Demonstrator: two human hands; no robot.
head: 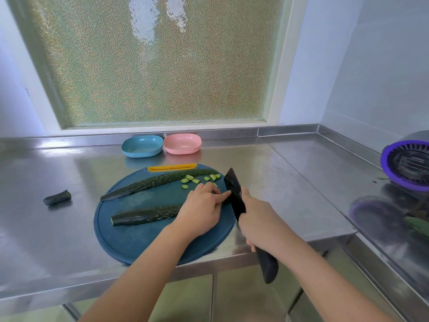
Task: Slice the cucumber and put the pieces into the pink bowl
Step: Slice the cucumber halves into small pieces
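Two long cucumber halves lie on a round blue cutting board (130, 242). The near half (146, 216) is pinned down at its right end by my left hand (202, 209). My right hand (260, 223) grips a black knife (235, 194), whose blade stands against my left fingertips at that end. The far half (157, 183) lies untouched. Several small pale green cucumber pieces (197, 180) sit on the board's far right. The pink bowl (182, 143) stands at the back of the counter and looks empty.
A blue bowl (142, 146) sits just left of the pink one. A cut cucumber end (57, 197) lies on the steel counter (290, 173) to the left. A purple-rimmed appliance (406, 165) and some greens (417, 225) are at the right edge.
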